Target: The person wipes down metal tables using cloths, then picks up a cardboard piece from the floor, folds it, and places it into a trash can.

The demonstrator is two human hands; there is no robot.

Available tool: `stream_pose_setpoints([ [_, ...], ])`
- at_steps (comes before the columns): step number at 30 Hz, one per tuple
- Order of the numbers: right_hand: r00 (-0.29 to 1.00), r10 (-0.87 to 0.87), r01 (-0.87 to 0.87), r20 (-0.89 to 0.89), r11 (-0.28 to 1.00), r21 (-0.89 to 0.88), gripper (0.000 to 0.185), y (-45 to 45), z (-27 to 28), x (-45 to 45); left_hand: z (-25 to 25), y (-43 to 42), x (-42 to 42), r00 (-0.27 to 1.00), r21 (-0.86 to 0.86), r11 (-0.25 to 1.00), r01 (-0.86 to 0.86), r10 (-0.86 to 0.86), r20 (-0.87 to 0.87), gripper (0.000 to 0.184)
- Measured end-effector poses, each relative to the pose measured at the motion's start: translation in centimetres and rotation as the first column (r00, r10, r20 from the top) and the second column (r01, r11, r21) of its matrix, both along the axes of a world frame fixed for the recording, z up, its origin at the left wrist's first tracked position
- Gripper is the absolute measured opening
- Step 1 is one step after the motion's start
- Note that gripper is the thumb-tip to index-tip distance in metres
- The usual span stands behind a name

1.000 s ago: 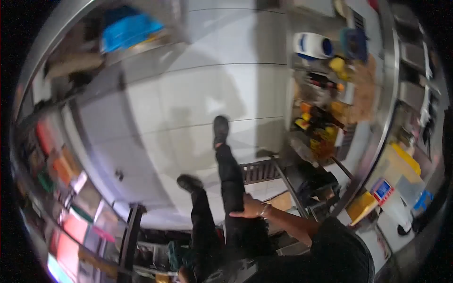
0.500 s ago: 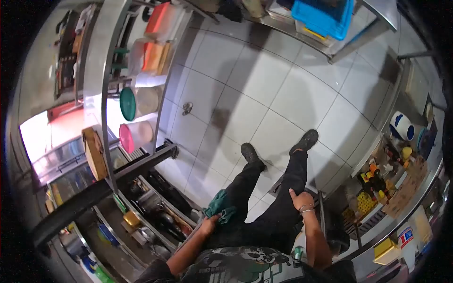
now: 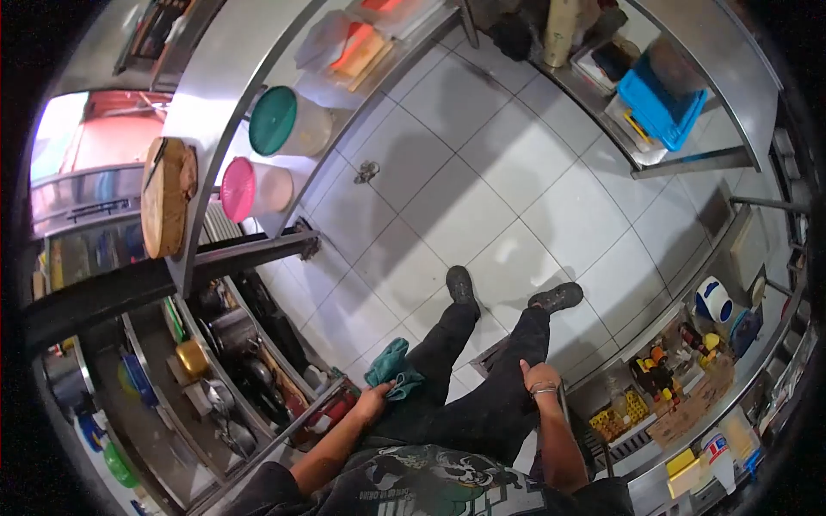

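Observation:
In the head view my left hand [image 3: 373,402] is closed on a crumpled green cloth [image 3: 393,370], which bunches up beside my left thigh. My right hand [image 3: 540,376] hangs beside my right thigh, with a bracelet at the wrist. Its thumb stands apart from loosely curled fingers, which are partly hidden, and nothing shows in it. Both shoes are on the tiled floor [image 3: 422,185], the feet apart.
Left, a metal shelf carries a green-lidded tub [image 3: 274,120], a pink-lidded tub [image 3: 239,187] and a round wooden board [image 3: 163,198]. Lower shelves hold pots and a gold-coloured pot [image 3: 193,358]. Right, a shelf holds several bottles [image 3: 656,378]. A blue tray [image 3: 661,103] lies upper right.
The view has swung round, so the shelves and floor sit differently in it. My feet have shifted slightly. My left hand still grips the green cloth; my right hand stays by the thigh.

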State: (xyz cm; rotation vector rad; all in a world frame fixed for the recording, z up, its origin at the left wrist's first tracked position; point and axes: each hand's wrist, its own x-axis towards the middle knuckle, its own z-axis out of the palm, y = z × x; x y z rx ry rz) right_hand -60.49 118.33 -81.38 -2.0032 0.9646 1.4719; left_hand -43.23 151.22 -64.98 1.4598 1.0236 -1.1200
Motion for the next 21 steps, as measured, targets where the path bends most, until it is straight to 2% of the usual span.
stream_pose_setpoints([
  [2,0.999,0.037,-0.037,0.001,0.999,0.000,0.072,0.6,-0.5,0.1,-0.1,1.1,-0.1,1.000,0.064,0.998,0.011,-0.009,-0.030,0.029],
  [5,0.998,0.058,-0.059,-0.018,0.997,-0.052,0.072,1.8,-1.3,0.4,-0.9,2.7,-0.2,0.996,0.010,0.996,-0.085,0.086,-0.006,0.028],
  [8,0.992,0.122,-0.123,-0.027,0.991,-0.053,0.072,2.2,-0.7,1.5,-0.9,3.3,-0.1,0.984,0.015,0.989,-0.149,0.149,-0.097,0.028],
  [10,0.992,0.122,-0.124,-0.030,0.991,-0.053,0.073,2.5,-0.9,1.6,-1.8,4.2,-0.5,0.994,-0.005,0.994,-0.108,0.108,0.007,0.028],
  [13,0.993,0.117,-0.118,-0.034,0.992,-0.043,0.073,3.0,-1.9,1.3,-2.2,5.6,-0.8,0.999,0.104,0.994,-0.037,0.040,-0.022,0.027],
  [14,0.993,0.114,-0.116,-0.034,0.992,-0.041,0.072,3.1,-1.9,1.4,-2.2,5.7,-0.8,0.999,0.110,0.993,-0.042,0.045,-0.027,0.027],
  [16,0.992,0.123,-0.125,-0.035,0.990,-0.063,0.071,3.6,-1.8,1.5,-2.1,5.8,-0.6,0.983,0.054,0.982,-0.182,0.183,-0.031,0.027],
  [19,0.995,0.094,-0.096,-0.034,0.993,-0.065,0.071,4.1,-1.9,1.2,-3.0,7.0,-1.2,0.989,0.020,0.988,-0.150,0.150,0.012,0.027],
  [20,0.993,0.120,-0.119,0.013,0.991,-0.052,0.071,4.3,-2.1,0.9,-2.3,6.1,-0.6,0.991,0.001,0.991,-0.134,0.134,0.000,0.027],
  [21,0.989,0.139,-0.136,0.057,0.989,-0.049,0.070,4.2,-2.0,0.6,-0.6,4.5,0.3,0.986,0.055,0.984,-0.168,0.168,0.005,0.027],
])
